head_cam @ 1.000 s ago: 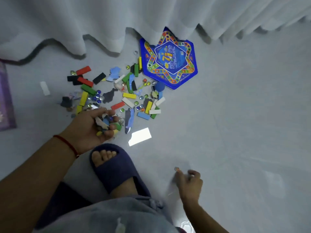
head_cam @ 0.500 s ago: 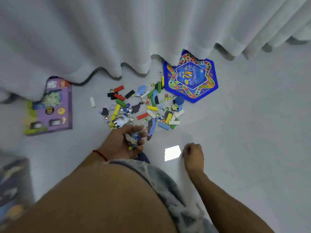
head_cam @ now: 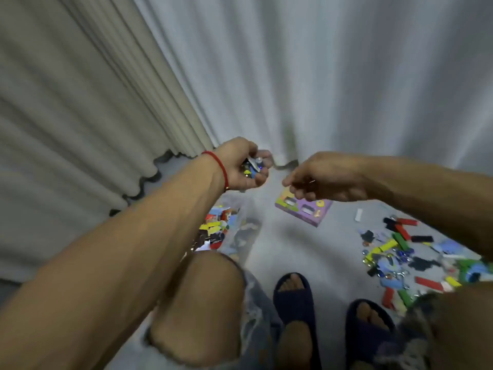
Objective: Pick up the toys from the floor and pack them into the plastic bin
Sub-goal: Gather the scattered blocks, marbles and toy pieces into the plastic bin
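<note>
Pale curtains [head_cam: 266, 76] hang down to a grey floor [head_cam: 280, 244], beige folds at the left and white ones across the rest. Low at the left of the floor, partly behind the forearm and knee, sits the clear plastic bin [head_cam: 240, 228]; coloured toys [head_cam: 216, 231] already lie inside it, so part of the job looks done. Above it, the left hand [head_cam: 244, 166] is cupped around a handful of small pieces [head_cam: 252, 166], fingers curled about them, seemingly ready to drop them in. To its right, apart from it, the right hand [head_cam: 325, 177] is loosely curled; it may pinch something tiny at the fingertips, but I cannot tell. Beneath that hand lies a purple box [head_cam: 306, 209] on the floor. Far right, a wide scatter of blocks and marbles [head_cam: 416, 252] covers the floor. By this view, most of the picking up is left.
</note>
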`<state>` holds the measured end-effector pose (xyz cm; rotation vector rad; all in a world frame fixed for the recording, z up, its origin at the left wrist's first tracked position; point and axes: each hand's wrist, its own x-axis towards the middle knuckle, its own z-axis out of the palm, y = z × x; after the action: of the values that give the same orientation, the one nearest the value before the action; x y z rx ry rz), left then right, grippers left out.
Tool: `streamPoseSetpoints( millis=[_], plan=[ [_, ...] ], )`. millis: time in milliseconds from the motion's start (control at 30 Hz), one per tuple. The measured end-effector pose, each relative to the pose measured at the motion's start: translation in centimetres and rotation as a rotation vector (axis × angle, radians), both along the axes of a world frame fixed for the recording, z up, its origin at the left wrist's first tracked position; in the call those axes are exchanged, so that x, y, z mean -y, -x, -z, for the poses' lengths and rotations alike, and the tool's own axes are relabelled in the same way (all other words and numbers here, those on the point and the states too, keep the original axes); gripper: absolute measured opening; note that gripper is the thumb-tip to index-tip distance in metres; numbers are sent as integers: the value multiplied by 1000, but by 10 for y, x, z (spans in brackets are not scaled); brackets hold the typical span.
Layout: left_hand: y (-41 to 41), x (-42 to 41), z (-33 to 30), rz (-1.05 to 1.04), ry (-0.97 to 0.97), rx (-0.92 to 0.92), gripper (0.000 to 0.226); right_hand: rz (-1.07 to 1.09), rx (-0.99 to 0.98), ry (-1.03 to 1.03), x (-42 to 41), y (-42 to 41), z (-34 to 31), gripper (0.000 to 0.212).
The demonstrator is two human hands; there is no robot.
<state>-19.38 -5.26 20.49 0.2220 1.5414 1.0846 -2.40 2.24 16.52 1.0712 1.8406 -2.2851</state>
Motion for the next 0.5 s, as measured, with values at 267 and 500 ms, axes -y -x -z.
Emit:
streamPoseSetpoints(
  millis=[267, 500],
  plan=[
    [130, 150, 40, -470, 84, -18, 23, -5, 11, 165, 115, 163, 5, 9],
    [136, 181, 82, -423, 239, -138, 61, -144, 213, -139, 85, 89, 13, 25]
  ],
)
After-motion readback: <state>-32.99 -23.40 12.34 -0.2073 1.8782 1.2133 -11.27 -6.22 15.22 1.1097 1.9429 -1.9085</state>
